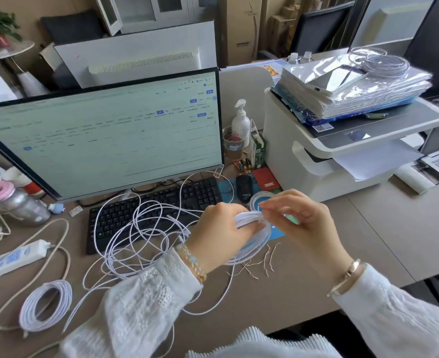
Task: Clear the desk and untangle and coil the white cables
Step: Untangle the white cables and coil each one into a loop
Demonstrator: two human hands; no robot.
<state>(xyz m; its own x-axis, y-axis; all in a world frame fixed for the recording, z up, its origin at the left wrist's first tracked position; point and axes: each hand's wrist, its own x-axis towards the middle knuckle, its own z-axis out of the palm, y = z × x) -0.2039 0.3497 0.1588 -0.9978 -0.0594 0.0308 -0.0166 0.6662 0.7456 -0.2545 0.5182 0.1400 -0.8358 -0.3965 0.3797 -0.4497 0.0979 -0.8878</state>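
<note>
Far to the left of the left hand (219, 232), a white power strip (14, 257) lies on the desk (368, 241), and nearer the person a finished coil of white cable (45, 304) rests flat. Between that coil and the left hand, a loose tangle of white cable (141, 233) sprawls over the desk and across the front of the black keyboard (151, 210), below the monitor (104, 135). The left hand is closed around a bundled coil of white cable (252, 228), its loops hanging down beneath the fingers. Just right of it, the right hand (301, 223) pinches the top of the same bundle with thumb and fingertips. Below both hands several thin twist ties (259, 262) lie scattered on the desk. Beyond the hands sits a black mouse (244, 188). Up and to the right of the right hand stands a white printer (329, 151), stacked with plastic-wrapped packets (355, 91) and another grey-white cable coil (383, 64).
</note>
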